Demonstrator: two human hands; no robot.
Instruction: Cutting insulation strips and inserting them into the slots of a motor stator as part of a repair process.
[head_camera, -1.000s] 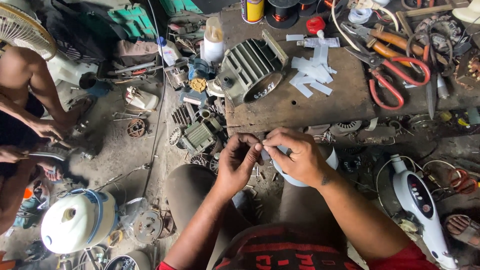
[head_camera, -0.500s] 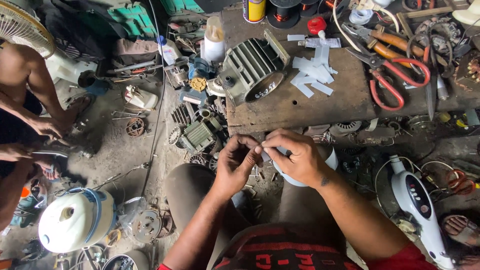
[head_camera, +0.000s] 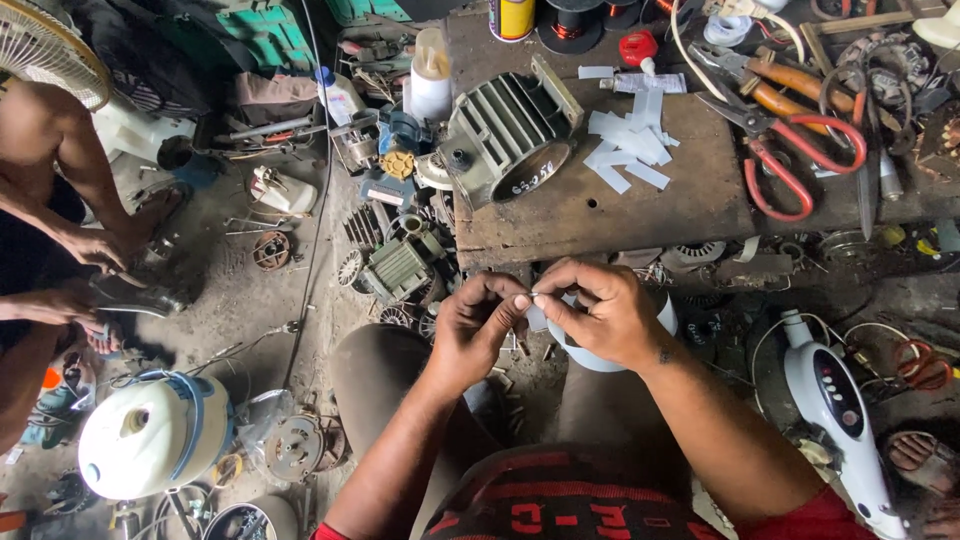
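Strip (head_camera: 537, 316), small, white, pinched between left hand (head_camera: 478, 330) and right hand (head_camera: 600, 312) fingers; keep both pinches firm, hands close.

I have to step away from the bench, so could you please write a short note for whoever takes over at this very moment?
Left hand and right hand: raised together over the lap, fingertips pinching a small white strip between them.
Nearby: a pile of cut white strips lies on the wooden board, beside the grey finned motor housing; red-handled scissors lie to the right of the pile. A white round part sits under the right hand.
Done: a batch of strips is cut.
Left: the strip in the hands is not placed anywhere yet; the pile lies loose on the board.
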